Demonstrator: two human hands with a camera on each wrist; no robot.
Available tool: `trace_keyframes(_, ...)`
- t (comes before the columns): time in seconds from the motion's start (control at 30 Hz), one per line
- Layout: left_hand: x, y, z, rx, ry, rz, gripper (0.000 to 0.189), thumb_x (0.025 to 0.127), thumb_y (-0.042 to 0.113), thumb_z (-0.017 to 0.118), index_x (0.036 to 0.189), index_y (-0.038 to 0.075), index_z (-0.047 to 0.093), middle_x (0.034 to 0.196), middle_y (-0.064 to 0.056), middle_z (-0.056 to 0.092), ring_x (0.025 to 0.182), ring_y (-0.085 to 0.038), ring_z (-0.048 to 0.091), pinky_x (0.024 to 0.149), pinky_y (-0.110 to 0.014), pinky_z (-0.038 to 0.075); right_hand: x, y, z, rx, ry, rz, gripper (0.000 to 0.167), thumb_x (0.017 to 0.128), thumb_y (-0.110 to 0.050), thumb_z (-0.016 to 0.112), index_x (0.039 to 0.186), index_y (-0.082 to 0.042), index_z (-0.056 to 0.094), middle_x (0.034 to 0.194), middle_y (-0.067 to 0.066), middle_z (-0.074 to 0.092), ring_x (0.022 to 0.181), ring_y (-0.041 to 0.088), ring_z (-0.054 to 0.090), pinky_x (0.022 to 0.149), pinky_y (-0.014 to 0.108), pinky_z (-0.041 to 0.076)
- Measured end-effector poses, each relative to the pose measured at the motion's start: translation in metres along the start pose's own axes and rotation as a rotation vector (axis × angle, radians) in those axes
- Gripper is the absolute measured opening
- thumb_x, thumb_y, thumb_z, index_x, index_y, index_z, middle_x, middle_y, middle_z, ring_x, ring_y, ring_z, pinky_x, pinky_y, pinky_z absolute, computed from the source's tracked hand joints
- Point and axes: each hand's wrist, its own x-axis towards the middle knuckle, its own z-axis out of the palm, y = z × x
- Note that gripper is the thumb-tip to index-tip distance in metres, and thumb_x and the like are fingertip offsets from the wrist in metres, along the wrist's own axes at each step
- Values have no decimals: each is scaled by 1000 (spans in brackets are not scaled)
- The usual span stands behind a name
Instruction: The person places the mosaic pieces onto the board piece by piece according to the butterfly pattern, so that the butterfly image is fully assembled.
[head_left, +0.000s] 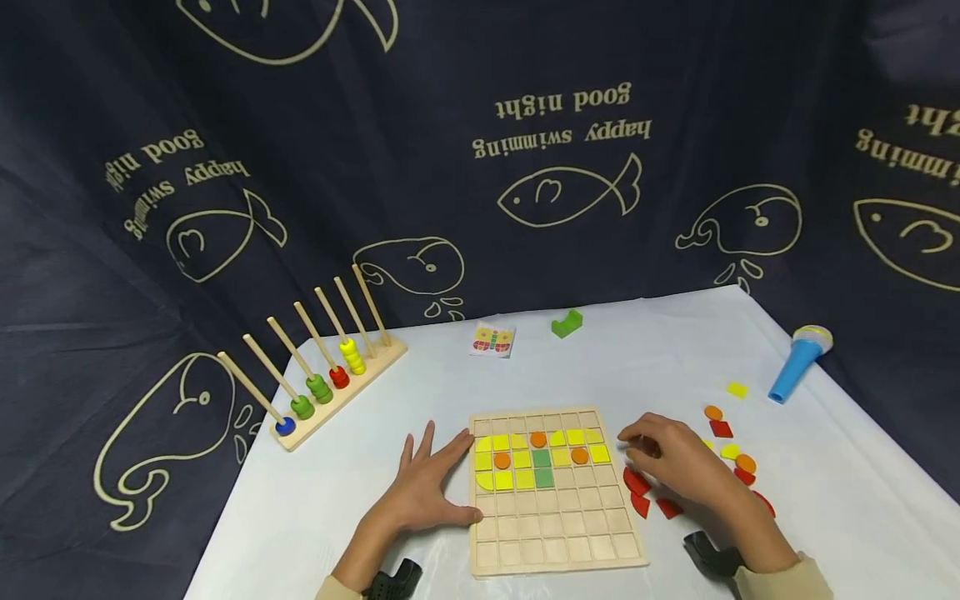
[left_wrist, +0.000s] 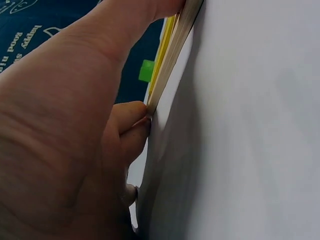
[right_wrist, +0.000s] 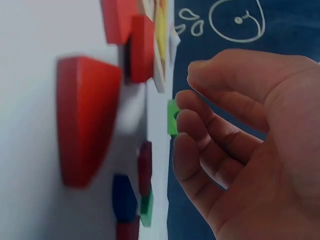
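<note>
Spread left hand (head_left: 426, 493) touches the grid board (head_left: 556, 527), likely steadying its left edge; empty right hand (head_left: 678, 457), loosely curled, hovers beside its right, near red pieces (head_left: 637, 482).

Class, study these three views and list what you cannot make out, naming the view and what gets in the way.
1. Head view: the exact count of loose pieces; the right hand may hide some.
2. Head view: fine details on the picture card, too small.
3. Left wrist view: the rest of the wooden board, cut off by the top edge.
4. Right wrist view: surface detail of the nearest red piece, blurred.
</note>
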Motion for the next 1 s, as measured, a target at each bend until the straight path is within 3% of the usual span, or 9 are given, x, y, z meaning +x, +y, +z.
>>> trace_keyframes(0.2,-2,-1,1,-17,-10,2,108,61,77,69,149,22,38,152,8,35,142,-43,4,106,-67,-2,-4,9,-9,-13,43,28,22,84,-16,74,106,-13,72,90,-7,59,76,14,52,63,24,49)
trace_keyframes(0.4,-1,-3,1,-41,-6,18,106,63,77,69,149,24,39,152,10,35,143,-42,2,107,-66,-4,-9,25,-21,-151,151,87,38,79,-19,77,114,-8,68,111,9,55,94,27,51,79,48,52)
trace_keyframes(0.5,-1,-4,1,-43,-3,16,105,62,77,69,148,24,40,151,11,35,143,-42,2,107,-65,-4,-9,34,-25,-169,126,137,45,76,-19,78,118,-6,66,113,14,54,101,33,48,83,57,49)
trace_keyframes(0.6,-1,-6,0,-45,-4,11,105,62,76,70,148,25,40,151,11,35,143,-41,2,107,-65,-5,-8,41,-25,-171,76,165,46,75,-19,79,117,-5,67,111,15,55,99,33,50,82,57,50)
trace_keyframes(0.87,-1,-7,0,-61,-16,6,105,61,78,69,148,25,41,151,11,35,143,-42,1,106,-66,-6,-14,51,-25,-159,34,184,43,75,-16,81,113,-3,68,101,9,57,90,26,53,81,52,51)
trace_keyframes(1.0,0,-7,0,-65,-12,12,106,61,78,69,148,25,41,151,11,35,143,-42,2,106,-65,-6,-19,56,-33,-130,-7,211,48,73,-16,82,117,-3,66,107,13,56,97,32,51,84,57,49)
